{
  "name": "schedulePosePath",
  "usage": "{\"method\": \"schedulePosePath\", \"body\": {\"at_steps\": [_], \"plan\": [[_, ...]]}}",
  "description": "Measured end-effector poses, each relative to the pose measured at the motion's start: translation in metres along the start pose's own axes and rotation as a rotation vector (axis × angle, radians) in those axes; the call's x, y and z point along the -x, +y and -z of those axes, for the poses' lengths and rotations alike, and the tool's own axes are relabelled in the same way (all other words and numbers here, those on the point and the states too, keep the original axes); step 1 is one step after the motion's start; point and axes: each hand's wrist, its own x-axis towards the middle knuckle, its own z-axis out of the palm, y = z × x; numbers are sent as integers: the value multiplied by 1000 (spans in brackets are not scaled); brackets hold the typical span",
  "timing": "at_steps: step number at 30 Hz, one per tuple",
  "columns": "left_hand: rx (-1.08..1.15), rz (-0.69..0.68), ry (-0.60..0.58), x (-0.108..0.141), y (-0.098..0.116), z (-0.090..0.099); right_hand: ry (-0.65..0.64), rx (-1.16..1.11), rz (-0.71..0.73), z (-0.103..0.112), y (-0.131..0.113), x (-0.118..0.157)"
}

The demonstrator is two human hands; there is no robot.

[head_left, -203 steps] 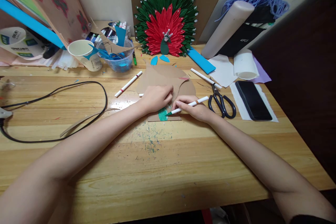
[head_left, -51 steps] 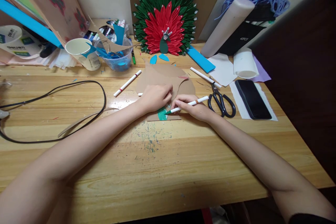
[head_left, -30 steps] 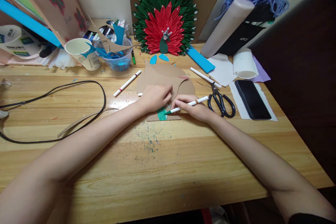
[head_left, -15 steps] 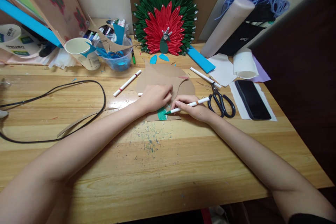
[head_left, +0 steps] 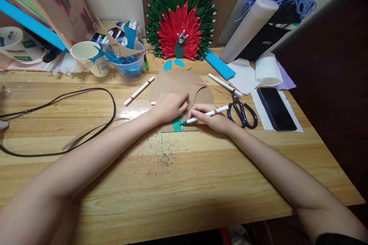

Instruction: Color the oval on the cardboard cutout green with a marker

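My right hand (head_left: pixel 211 118) grips a white felt-tip marker (head_left: pixel 207 114) with a brown band and a green tip. Its tip touches a green-coloured patch (head_left: pixel 177 124) at the near edge of the brown cardboard (head_left: pixel 178 80). My left hand (head_left: pixel 171 105) rests on the cardboard just above that patch, its fingers curled down; whatever lies under them is hidden. A large rounded outline of the cardboard shows beyond both hands. One marker (head_left: pixel 153 103) pokes out beside my left wrist, mostly covered.
Behind stands a green and red paper peacock (head_left: pixel 180 23). Scissors (head_left: pixel 241 109) and a phone (head_left: pixel 276 108) lie right; two white markers (head_left: pixel 139 91) flank the cardboard. A paper cup (head_left: pixel 90 59), a plastic tub (head_left: pixel 126 63) and a black cable (head_left: pixel 113 103) are left.
Hardly anything differs. The marker in my right hand has shifted very slightly over the green patch; my left hand keeps its place.
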Motion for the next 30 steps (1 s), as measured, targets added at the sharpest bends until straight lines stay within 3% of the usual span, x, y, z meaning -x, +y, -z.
{"method": "schedulePosePath", "body": {"at_steps": [30], "plan": [[24,0,-6,0,0,0,-7,1,-6,0,1,0]]}}
